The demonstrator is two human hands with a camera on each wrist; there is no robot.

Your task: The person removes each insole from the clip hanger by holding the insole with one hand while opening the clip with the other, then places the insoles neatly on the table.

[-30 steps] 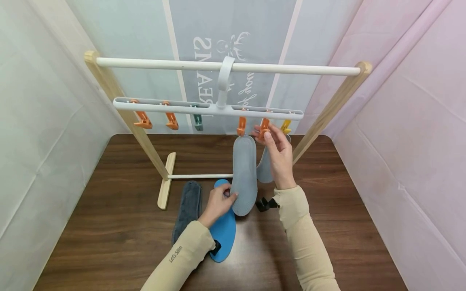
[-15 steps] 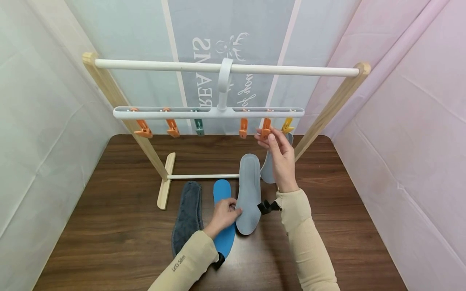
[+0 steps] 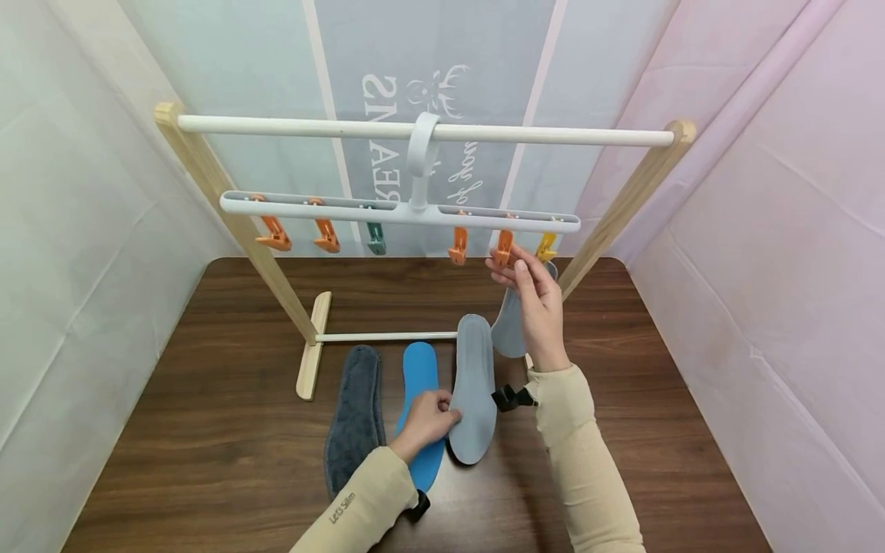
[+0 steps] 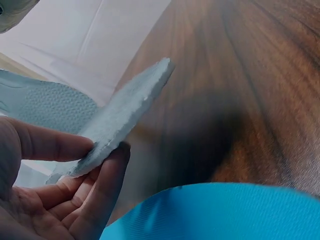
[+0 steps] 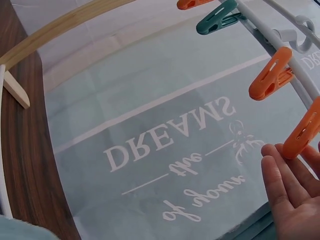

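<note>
My left hand (image 3: 426, 418) pinches the edge of a light grey insole (image 3: 475, 392), tilted close over the table; the left wrist view shows its thin side between thumb and fingers. Up at the hanger, my right hand (image 3: 539, 311) holds the lower end of an orange clip (image 3: 504, 247), several fingers behind it and the thumb in front. Another grey insole (image 3: 508, 326) hangs under the yellow clip (image 3: 546, 247), partly hidden by the right hand. A blue insole (image 3: 419, 369) lies under the left hand, beside a dark fuzzy insole (image 3: 354, 422).
A white hanger (image 3: 325, 209) hooks over the white rod (image 3: 553, 135) of a wooden stand (image 3: 252, 238). A green clip (image 3: 376, 238) and more orange clips hang from it. The brown table (image 3: 228, 430) has pale curtains (image 3: 781, 230) around it.
My left hand has lowered the grey insole from near the clips toward the table. The hanger has swung slightly, while my right hand stays at the same orange clip.
</note>
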